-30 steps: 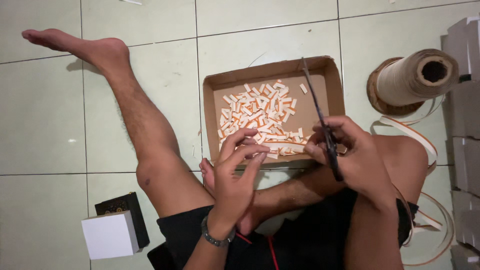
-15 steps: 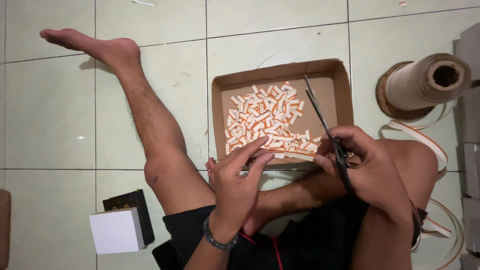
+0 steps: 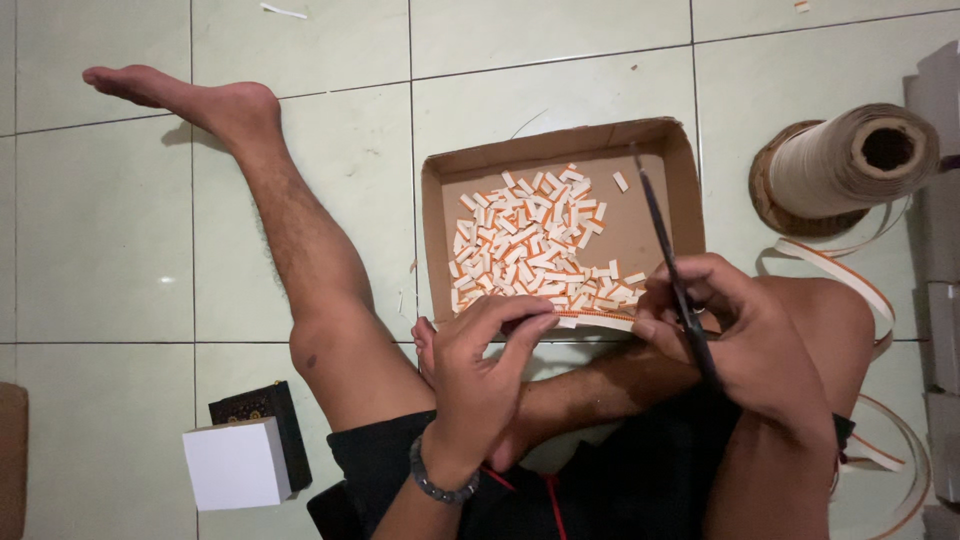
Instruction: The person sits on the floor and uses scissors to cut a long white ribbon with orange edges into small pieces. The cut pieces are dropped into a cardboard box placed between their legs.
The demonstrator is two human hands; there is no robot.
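Seated on the pale tiled floor (image 3: 560,70), you now pinch a thin white-and-orange strip of tape (image 3: 590,318) in the fingers (image 3: 520,315) of your left hand (image 3: 480,370), which sat curled lower half a second ago. Your right hand (image 3: 745,340) stays wrapped around long black scissors (image 3: 672,265), blades pressed together, raised over the shallow brown cardboard tray (image 3: 690,190). The strip stretched between your hands at the tray's near edge suggests another cut is lined up above the heap of short white-and-orange cut pieces (image 3: 530,245).
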